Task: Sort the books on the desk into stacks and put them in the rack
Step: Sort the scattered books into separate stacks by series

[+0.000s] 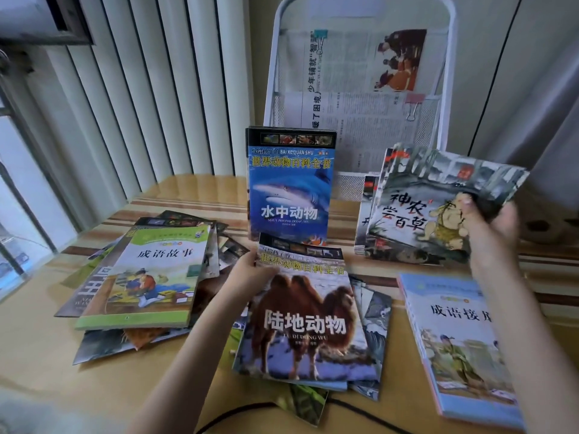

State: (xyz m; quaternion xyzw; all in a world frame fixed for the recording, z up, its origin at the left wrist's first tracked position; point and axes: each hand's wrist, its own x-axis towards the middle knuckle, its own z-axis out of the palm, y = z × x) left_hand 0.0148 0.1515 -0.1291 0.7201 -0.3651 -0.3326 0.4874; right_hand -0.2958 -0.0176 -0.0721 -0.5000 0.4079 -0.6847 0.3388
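Nearest me, my forearms reach in over the desk [37,349]. My left hand [250,274] grips the top left corner of the camel book [307,321], fingers curled round its edge; it tops a loose pile at centre. My right hand [492,223] pinches the right edge of a grey picture book [438,198], held tilted above a stack at right. A shark book [289,183] stands upright before the white rack [360,89]. A green book [147,277] tops the messy left pile; a blue book [460,339] lies near the right edge. I see bare desk at front left.
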